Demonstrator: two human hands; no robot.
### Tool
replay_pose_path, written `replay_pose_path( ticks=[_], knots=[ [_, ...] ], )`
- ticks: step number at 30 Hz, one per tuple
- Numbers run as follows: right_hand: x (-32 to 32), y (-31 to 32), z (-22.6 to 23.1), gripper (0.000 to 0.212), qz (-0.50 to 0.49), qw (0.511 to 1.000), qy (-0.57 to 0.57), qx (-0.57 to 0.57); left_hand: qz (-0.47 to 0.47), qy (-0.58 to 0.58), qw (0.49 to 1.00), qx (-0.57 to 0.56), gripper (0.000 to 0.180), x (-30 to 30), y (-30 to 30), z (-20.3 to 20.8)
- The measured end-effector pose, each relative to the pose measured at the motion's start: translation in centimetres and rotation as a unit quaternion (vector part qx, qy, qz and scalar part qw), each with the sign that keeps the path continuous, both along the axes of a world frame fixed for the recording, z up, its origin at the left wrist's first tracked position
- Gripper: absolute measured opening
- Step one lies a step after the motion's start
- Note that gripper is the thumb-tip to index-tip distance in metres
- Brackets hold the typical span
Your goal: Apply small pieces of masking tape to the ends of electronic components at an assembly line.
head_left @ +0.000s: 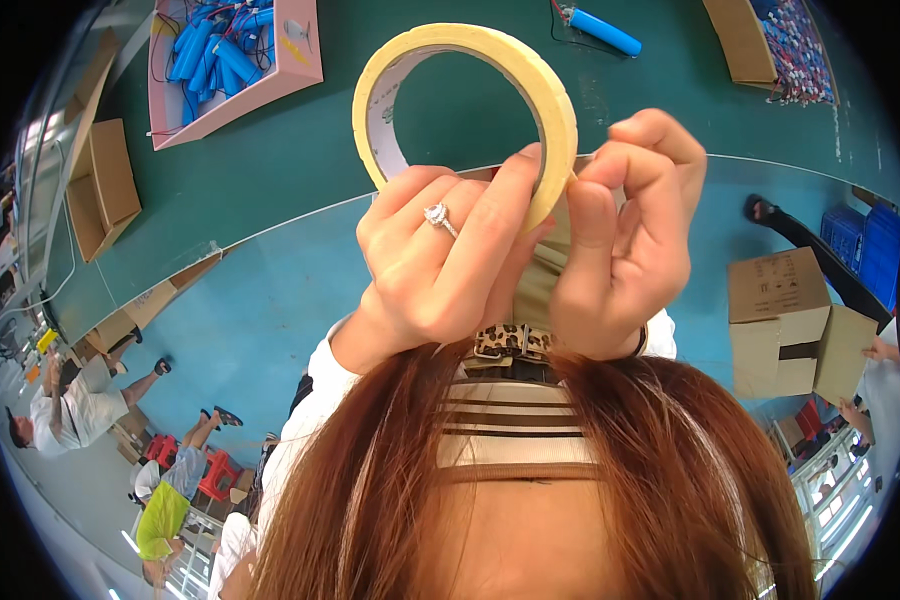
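A roll of pale yellow masking tape [560,110] is held up over the near edge of the green table [650,75]. My left hand [440,250], with a ring on one finger, grips the roll at its lower rim, its fingers reaching into the core. Beside the roll's right side, my right hand [630,230] is closed, thumb against the bent forefinger. Its pinch meets the roll's outer edge, where a bit of tape seems to be between the fingertips. The tape's loose end is too small to make out clearly.
A pink box [312,45] of blue cylindrical battery packs stands at the far left. One blue battery pack [605,32] with wires lies at the far middle. A cardboard box [745,45] of small wired parts sits far right. Other people and cartons [780,290] are around.
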State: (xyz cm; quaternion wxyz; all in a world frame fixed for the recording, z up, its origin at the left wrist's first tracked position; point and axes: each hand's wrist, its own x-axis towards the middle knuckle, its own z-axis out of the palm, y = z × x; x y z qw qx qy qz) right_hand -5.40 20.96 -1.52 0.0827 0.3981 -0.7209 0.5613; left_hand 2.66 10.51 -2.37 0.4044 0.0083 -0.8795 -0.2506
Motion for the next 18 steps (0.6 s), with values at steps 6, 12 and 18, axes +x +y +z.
replay_pose_path(
  ticks=[6,12,18],
  knots=[
    [0.5,0.3,0.1,0.018,0.054,0.980,-0.189,0.004,0.020,-0.009,0.999,-0.031,0.034,0.0,-0.5,-0.3],
    [0.1,0.1,0.0,0.010,0.080,0.960,-0.263,-0.054,0.016,-0.011,0.999,-0.038,0.032,-0.2,-0.9,-0.4],
    [-0.7,0.5,0.2,0.017,0.052,0.956,-0.270,-0.101,0.059,-0.007,0.997,-0.049,0.032,-0.5,-2.4,-0.9]
  ],
)
